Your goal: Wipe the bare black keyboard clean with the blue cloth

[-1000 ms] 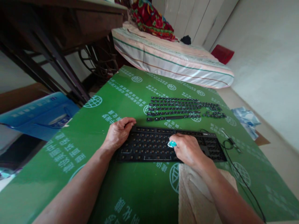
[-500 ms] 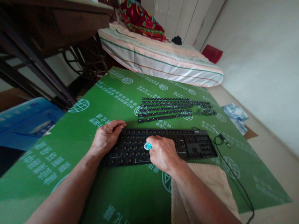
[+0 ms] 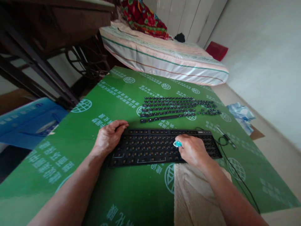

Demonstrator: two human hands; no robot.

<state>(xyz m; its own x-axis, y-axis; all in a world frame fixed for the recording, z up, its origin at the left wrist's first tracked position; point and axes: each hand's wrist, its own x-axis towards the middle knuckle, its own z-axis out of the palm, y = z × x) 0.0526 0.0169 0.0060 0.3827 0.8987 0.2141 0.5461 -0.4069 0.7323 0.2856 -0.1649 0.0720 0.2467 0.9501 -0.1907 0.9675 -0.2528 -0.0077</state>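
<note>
A black keyboard [image 3: 145, 146] with its keycaps off lies across the green board [image 3: 131, 194], bare key posts showing. My left hand [image 3: 110, 135] is closed at its upper left corner, fingers curled over the edge. In my right hand [image 3: 193, 150] is a small teal and white tool [image 3: 177, 143]; most of it is hidden in the fist, so its kind is not clear. That hand is over the right-middle part of the keyboard. Beyond the keyboard, loose black keycaps [image 3: 160, 118] lie in rows.
A beige cloth [image 3: 195, 194] lies under my right forearm. Right of the keyboard are its cable [image 3: 240, 175] and a thin tool [image 3: 225, 137]. A blue box [image 3: 35, 122] stands at the left, a bed [image 3: 164, 59] behind the board, and a dark wooden stand [image 3: 35, 72] at the back left.
My right hand has moved rightward along the keyboard with the teal and white tool in it. My left hand stays at the corner. The view has shifted slightly.
</note>
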